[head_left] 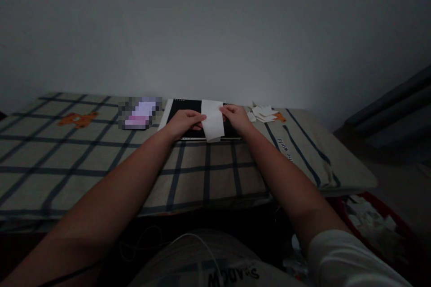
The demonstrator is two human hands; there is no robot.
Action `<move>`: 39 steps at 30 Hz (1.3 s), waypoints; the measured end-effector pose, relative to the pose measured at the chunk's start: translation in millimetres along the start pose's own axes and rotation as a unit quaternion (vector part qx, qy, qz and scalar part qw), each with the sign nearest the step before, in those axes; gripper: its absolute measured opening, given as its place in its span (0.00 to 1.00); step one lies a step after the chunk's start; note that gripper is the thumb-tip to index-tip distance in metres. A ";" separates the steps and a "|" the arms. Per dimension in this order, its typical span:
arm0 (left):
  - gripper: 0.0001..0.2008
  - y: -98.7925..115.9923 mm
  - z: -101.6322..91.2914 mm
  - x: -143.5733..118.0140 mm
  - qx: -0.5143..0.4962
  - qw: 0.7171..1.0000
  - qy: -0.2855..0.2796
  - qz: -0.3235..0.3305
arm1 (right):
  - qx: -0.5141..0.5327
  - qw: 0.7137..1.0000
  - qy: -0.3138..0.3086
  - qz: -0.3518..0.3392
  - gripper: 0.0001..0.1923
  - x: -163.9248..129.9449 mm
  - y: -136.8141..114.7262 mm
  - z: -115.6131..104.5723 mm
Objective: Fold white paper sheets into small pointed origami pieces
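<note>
Head view: A white paper sheet (213, 120) is located near the centre of the frame, over a flat black board (184, 107); its lower end extends past the board's near edge. The left hand (186, 122) pinches the sheet's left edge between thumb and fingers. The right hand (236, 117) pinches the right edge, near the upper corner, in the same way. The board lies on a desk (215, 168) covered by a checked cloth (90, 143). White paper scraps (264, 113) are piled right of the board, near the right hand. A phone (141, 114), blurred by pixelation, lies left of the board. A red bin (369, 196) at the lower right of the frame contains further white pieces (373, 228).
</note>
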State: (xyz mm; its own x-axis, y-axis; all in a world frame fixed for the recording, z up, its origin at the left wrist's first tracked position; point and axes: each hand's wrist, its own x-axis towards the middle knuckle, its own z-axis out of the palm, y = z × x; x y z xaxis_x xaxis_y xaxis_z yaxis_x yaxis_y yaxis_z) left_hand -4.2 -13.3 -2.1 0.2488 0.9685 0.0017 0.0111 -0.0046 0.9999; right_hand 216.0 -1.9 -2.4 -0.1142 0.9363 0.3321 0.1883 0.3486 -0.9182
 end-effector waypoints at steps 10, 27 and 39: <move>0.15 2.4 -0.1 -1.2 0.053 0.994 0.073 0.067 | 0.111 0.991 -0.037 0.063 0.17 1.0 4.3 5.2; 0.10 -2.5 -1.7 3.8 0.003 0.994 0.090 0.068 | 0.013 0.994 -0.069 0.082 0.08 -6.5 -8.6 5.9; 0.10 -0.3 0.5 0.4 0.001 0.995 0.084 0.056 | -0.010 0.997 -0.054 0.051 0.11 -4.2 0.9 6.8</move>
State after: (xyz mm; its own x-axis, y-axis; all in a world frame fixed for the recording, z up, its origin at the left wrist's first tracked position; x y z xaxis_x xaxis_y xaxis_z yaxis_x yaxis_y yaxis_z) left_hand -3.6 -13.0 -2.4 0.0827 0.9899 0.1153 -0.0059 -0.1152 0.9933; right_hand 210.0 -5.8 -6.0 -0.1983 0.9573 0.2106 0.2235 0.2533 -0.9412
